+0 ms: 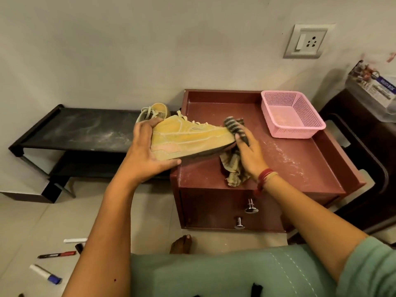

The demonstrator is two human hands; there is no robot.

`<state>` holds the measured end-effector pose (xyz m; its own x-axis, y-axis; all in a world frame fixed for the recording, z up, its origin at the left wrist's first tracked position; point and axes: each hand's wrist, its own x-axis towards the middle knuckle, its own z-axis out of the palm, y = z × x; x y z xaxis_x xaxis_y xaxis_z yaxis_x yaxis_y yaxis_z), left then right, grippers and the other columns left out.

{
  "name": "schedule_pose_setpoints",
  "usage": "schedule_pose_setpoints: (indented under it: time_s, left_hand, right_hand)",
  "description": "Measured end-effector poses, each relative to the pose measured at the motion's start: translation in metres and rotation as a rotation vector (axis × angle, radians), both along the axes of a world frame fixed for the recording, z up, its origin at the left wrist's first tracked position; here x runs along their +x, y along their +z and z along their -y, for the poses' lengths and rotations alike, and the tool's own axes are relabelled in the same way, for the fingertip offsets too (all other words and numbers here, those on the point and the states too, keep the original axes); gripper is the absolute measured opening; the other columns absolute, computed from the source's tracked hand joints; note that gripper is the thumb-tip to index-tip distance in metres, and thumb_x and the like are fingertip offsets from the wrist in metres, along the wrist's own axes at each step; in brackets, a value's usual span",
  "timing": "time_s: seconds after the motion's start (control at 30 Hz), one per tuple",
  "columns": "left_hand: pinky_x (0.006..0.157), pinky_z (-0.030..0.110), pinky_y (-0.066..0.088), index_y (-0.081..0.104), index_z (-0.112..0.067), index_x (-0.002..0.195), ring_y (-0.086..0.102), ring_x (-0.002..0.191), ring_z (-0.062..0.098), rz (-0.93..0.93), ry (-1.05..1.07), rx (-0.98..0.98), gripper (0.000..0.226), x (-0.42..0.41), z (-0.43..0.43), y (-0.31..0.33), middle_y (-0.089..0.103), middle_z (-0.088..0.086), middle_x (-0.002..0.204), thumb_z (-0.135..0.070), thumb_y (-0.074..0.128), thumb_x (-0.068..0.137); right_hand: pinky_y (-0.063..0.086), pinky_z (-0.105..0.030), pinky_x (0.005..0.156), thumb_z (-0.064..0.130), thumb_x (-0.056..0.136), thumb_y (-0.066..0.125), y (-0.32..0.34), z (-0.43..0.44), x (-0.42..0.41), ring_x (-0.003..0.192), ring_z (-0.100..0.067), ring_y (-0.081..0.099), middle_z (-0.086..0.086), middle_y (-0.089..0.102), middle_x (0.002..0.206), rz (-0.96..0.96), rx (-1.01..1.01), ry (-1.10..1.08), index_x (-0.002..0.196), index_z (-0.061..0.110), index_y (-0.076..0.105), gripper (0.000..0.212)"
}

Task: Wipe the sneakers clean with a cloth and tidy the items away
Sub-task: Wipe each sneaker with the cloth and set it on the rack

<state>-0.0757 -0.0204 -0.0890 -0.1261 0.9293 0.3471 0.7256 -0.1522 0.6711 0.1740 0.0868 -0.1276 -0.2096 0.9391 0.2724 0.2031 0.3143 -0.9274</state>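
A dusty tan sneaker is held on its side above the left edge of the red-brown cabinet top. My left hand grips its heel end, thumb over the collar and fingers under the sole. My right hand holds a striped cloth against the toe; the rest of the cloth hangs down onto the cabinet top. A second tan sneaker stands behind the first, at the right end of the black shoe rack, partly hidden.
An empty pink plastic basket sits at the cabinet's back right. The cabinet has two drawer knobs. Several markers lie on the tiled floor at lower left. A dark cupboard stands to the right, a wall socket above.
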Motion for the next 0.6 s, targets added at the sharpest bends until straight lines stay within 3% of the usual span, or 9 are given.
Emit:
schedule_pose_setpoints:
  time_s: [0.07, 0.1, 0.17, 0.23, 0.33, 0.4, 0.5, 0.6]
  left_hand:
    - [0.095, 0.017, 0.031, 0.029, -0.030, 0.138, 0.032, 0.118, 0.004, 0.027, 0.005, 0.007, 0.106, -0.001, 0.002, -0.001, 0.024, -0.010, 0.127, -0.060, 0.075, 0.047]
    - [0.094, 0.015, 0.030, 0.029, -0.030, 0.138, 0.032, 0.118, 0.004, 0.038, 0.014, 0.007, 0.106, -0.002, 0.003, -0.002, 0.025, -0.009, 0.127, -0.060, 0.074, 0.047]
    - [0.092, 0.014, 0.030, 0.028, -0.030, 0.138, 0.031, 0.117, 0.004, 0.037, 0.025, -0.008, 0.106, -0.002, 0.003, -0.002, 0.024, -0.009, 0.127, -0.055, 0.077, 0.048]
    - [0.092, 0.017, 0.031, 0.027, -0.032, 0.138, 0.030, 0.116, 0.002, 0.020, 0.023, -0.020, 0.104, -0.002, 0.003, -0.002, 0.023, -0.011, 0.127, -0.048, 0.080, 0.050]
    - [0.090, 0.014, 0.031, 0.026, -0.034, 0.138, 0.030, 0.116, 0.002, 0.024, 0.014, -0.020, 0.105, -0.003, 0.002, -0.002, 0.023, -0.010, 0.127, -0.055, 0.077, 0.049]
    - [0.089, 0.009, 0.029, 0.027, -0.032, 0.138, 0.031, 0.115, 0.002, 0.034, 0.014, -0.023, 0.106, -0.004, 0.002, -0.002, 0.024, -0.010, 0.126, -0.060, 0.073, 0.047]
    - [0.086, 0.002, 0.026, 0.028, -0.030, 0.139, 0.031, 0.115, 0.000, 0.049, 0.016, -0.029, 0.105, -0.003, 0.001, -0.002, 0.025, -0.009, 0.127, -0.055, 0.077, 0.049]
    - [0.087, 0.002, 0.026, 0.027, -0.033, 0.138, 0.030, 0.115, 0.000, 0.057, 0.012, -0.040, 0.103, -0.004, 0.001, -0.003, 0.024, -0.009, 0.126, -0.054, 0.077, 0.050]
  right_hand:
    - [0.045, -0.026, 0.095, 0.015, 0.099, 0.042, 0.004, -0.011, 0.005, 0.112, -0.020, 0.056, -0.004, 0.059, 0.113, -0.136, -0.294, -0.082, 0.121, 0.014, 0.054, 0.026]
    - [0.045, -0.030, 0.095, 0.015, 0.099, 0.041, 0.005, -0.012, 0.007, 0.113, -0.024, 0.056, -0.003, 0.059, 0.110, -0.154, -0.336, -0.118, 0.119, 0.013, 0.054, 0.024]
    - [0.043, -0.031, 0.099, 0.014, 0.098, 0.042, 0.010, -0.004, 0.006, 0.115, -0.022, 0.054, -0.003, 0.059, 0.114, -0.144, -0.182, -0.177, 0.121, 0.009, 0.053, 0.026]
    - [0.035, -0.027, 0.107, 0.016, 0.095, 0.043, 0.018, 0.015, -0.001, 0.123, -0.017, 0.047, -0.004, 0.054, 0.129, -0.074, 0.123, -0.087, 0.128, 0.012, 0.051, 0.034]
    - [0.007, -0.034, 0.118, 0.018, 0.086, 0.038, 0.015, 0.033, -0.005, 0.140, -0.009, 0.021, 0.006, 0.037, 0.146, 0.382, 0.477, 0.174, 0.134, 0.030, 0.044, 0.050]
    - [-0.001, -0.036, 0.117, 0.018, 0.083, 0.037, 0.006, 0.029, -0.004, 0.142, -0.009, 0.010, 0.009, 0.030, 0.150, 0.537, 0.532, 0.170, 0.136, 0.035, 0.041, 0.056]
    - [0.015, -0.041, 0.117, 0.010, 0.091, 0.042, -0.004, 0.006, -0.005, 0.141, -0.019, 0.022, 0.001, 0.033, 0.149, 0.284, 0.369, 0.069, 0.137, 0.022, 0.044, 0.047]
    - [0.036, -0.041, 0.108, 0.018, 0.098, 0.044, -0.003, -0.015, -0.003, 0.122, -0.021, 0.048, -0.012, 0.050, 0.135, -0.100, -0.193, -0.047, 0.132, 0.011, 0.047, 0.034]
